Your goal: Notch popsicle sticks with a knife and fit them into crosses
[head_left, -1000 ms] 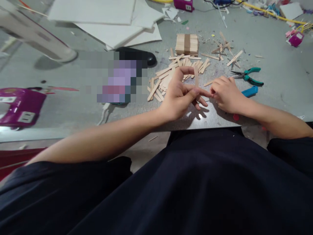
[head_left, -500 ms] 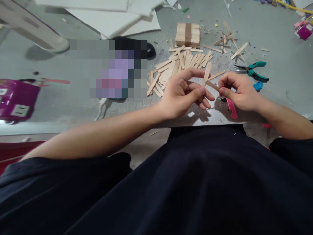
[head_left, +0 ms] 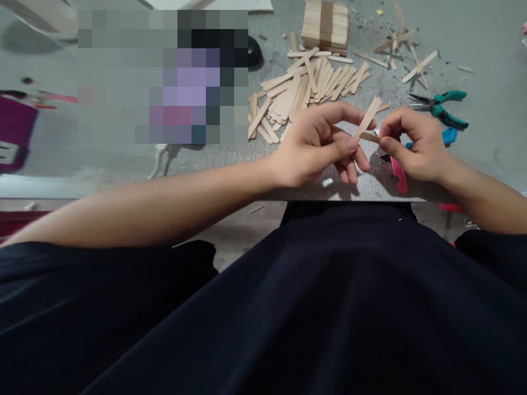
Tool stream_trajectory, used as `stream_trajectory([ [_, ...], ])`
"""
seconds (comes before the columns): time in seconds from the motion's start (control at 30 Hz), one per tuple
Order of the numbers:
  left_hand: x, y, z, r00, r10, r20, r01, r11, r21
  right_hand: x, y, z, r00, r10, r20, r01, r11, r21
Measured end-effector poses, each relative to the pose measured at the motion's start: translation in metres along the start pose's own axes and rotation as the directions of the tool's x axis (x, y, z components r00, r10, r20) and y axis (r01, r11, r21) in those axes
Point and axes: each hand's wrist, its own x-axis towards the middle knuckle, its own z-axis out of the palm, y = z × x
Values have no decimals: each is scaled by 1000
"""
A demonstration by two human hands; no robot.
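My left hand [head_left: 317, 144] pinches a pale wooden craft stick [head_left: 369, 116] between thumb and fingers, its free end tilted up to the right. A second, darker-looking craft stick [head_left: 370, 136] is pinched in my right hand [head_left: 414, 141], and its tip meets the first stick near my left fingertips. Whether the two are joined there I cannot tell. Under and beside my right hand lie a pink-handled cutter [head_left: 399, 174] and a blue tool [head_left: 449, 136], both partly covered. Behind my left hand spreads a loose pile of craft sticks [head_left: 288, 99].
A banded block of craft sticks [head_left: 335, 27] stands behind the pile. Green-handled pliers [head_left: 447, 112] lie to the right, below crossed sticks [head_left: 420, 67]. At the left are a purple box [head_left: 18, 131], a white cable [head_left: 155, 164] and a blurred-out patch. The table edge [head_left: 247, 201] runs before me.
The view has tilted and shifted, so the table's things sit higher in it. The left hand's stick leans further right than before. Both hands keep their hold.
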Motion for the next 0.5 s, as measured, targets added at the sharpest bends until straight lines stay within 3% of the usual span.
stream_trajectory([
  [0.23, 6, 0, -4, 999, -14, 53, 17, 998, -63, 2, 0, 5, 999, 35, 5, -35, 999, 42],
  [0.5, 8, 2, -5, 994, 21, 105, -13, 997, -74, 4, 4, 8, 998, -18, -60, 19, 1000, 12],
])
